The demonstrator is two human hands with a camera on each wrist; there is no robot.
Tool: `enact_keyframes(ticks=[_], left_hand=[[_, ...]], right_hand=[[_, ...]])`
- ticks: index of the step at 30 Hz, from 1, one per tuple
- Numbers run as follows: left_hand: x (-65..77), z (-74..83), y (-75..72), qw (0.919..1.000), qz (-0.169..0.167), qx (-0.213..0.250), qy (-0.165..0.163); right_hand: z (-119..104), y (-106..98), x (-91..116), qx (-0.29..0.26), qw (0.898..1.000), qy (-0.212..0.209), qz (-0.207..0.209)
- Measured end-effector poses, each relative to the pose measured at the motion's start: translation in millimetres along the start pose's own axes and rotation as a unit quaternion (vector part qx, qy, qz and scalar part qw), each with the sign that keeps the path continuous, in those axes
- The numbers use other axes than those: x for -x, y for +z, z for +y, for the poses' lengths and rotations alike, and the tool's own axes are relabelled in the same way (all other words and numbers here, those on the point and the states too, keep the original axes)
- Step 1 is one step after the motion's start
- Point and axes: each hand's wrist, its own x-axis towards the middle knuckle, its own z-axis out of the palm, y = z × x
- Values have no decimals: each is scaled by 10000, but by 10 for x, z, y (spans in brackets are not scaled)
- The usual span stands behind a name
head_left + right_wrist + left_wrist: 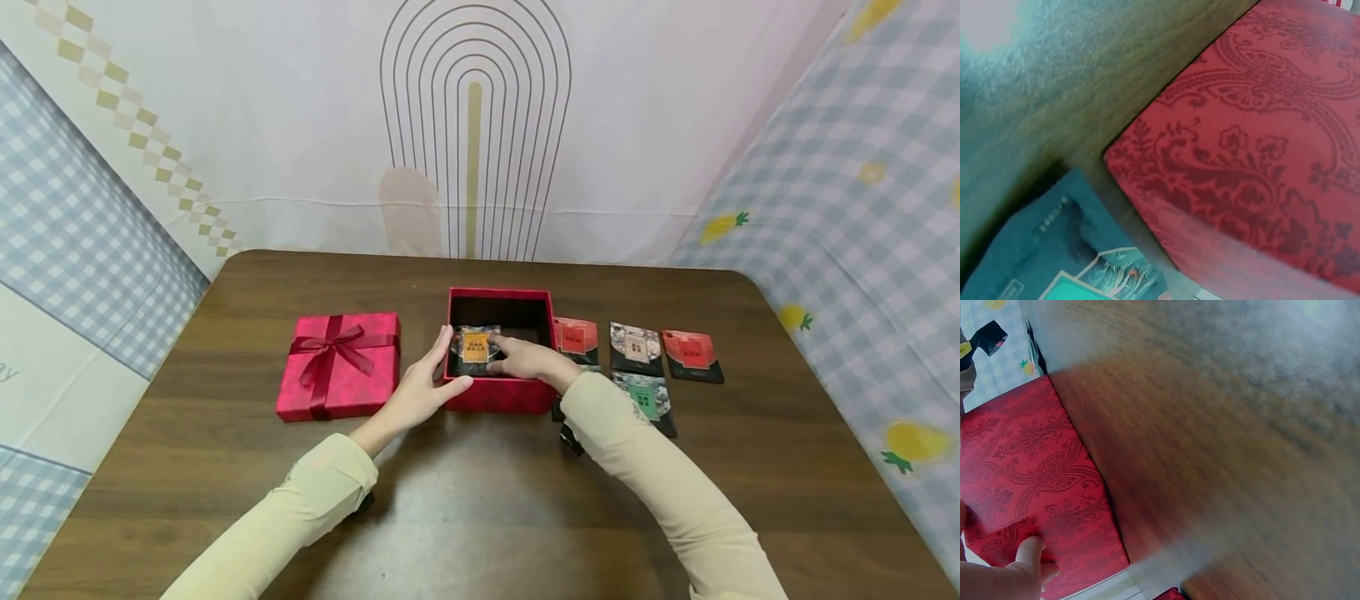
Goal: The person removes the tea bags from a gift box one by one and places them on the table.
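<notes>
A red patterned gift box [498, 396] stands uncovered at the middle of the table, its dark inside showing. In it is a black sachet with an orange label [476, 347]. My right hand [534, 360] reaches over the front wall into the box and holds that sachet by its right edge. My left hand [420, 390] rests against the box's left front corner, fingers straight along the left side and thumb at the front wall. In the left wrist view the thumb [1030, 551] lies on the red wall. The right wrist view shows the box wall [1254, 144] but not the holding fingers.
Left of the box lies its red lid [345, 392] with a ribbon bow. On the right lie several sachets: a red-labelled one [692, 354], a white-labelled one [636, 347], and a green-labelled one [647, 400] partly under the right sleeve. A patterned cloth [300, 125] hangs behind the table.
</notes>
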Motion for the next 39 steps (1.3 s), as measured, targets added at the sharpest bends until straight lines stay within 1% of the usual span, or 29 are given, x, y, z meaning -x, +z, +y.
enact_keyframes(ticks=[6,8,11,15,17,19,22,25,27,31,35,39], left_hand=[[2,-18,1,10000,12,-14,-13],[1,-18,0,10000,0,29,-17],[0,-12,2,10000,-11,54,-19],[-1,-6,2,10000,-19,64,1],[-1,-5,0,10000,-24,71,9],[0,-2,-4,10000,-28,70,13],[2,-2,-4,10000,-22,90,19],[0,-5,-3,9999,-4,123,25],[-2,-5,-3,9999,-6,149,17],[-2,1,-6,9999,-30,164,-17],[-1,8,-4,10000,1,81,-16],[-3,8,2,10000,56,7,-13]], right_hand=[[-4,-6,-4,-439,9966,-187,669],[-24,-12,22,-642,9945,-134,815],[-24,-18,44,-750,9928,-164,924],[-8,-20,38,-925,9909,-348,918],[-6,-22,32,-1083,9896,-460,824],[-8,-26,30,-1248,9885,-576,631],[-7,-28,26,-1592,9848,-636,274],[-8,-30,30,-1722,9821,-747,169],[-6,-33,36,-1653,9823,-826,295],[-10,-40,63,-1566,9815,-848,707],[-22,-50,104,-1621,9757,-923,1151],[-21,-61,148,-1550,9703,-1069,1521]])
